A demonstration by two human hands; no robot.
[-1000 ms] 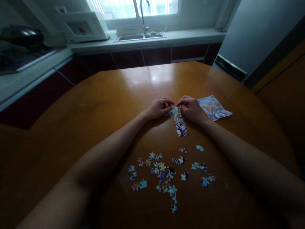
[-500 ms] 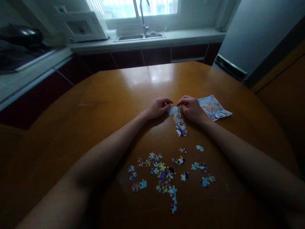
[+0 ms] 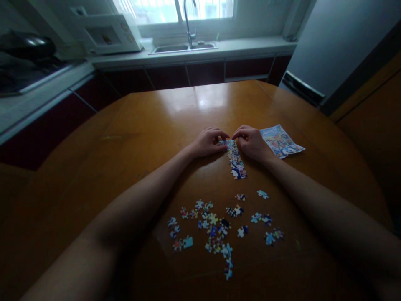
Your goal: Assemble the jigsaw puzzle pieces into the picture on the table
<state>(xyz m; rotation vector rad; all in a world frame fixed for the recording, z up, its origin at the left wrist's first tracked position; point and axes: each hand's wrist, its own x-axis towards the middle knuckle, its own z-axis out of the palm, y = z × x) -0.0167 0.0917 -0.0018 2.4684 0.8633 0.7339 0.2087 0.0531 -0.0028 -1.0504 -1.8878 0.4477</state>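
A partly joined jigsaw puzzle lies flat on the wooden table, a narrow strip that widens to the left at its far end. Around that far left end, my left hand is closed, thumb on the near side and index finger along the far edge, covering some pieces. My right hand has its fingers bent together at the far right corner of the strip, touching it. Nearer to me, many loose jigsaw pieces are scattered, some in small joined clusters.
A creased picture sheet lies just right of my right hand. The brown table reaches toward a counter with a sink and a microwave. A wok stands on the left, a fridge on the right.
My left fingers and thumb have shifted slightly right, covering more of the puzzle's far left end. The right hand and the loose pieces stay put.
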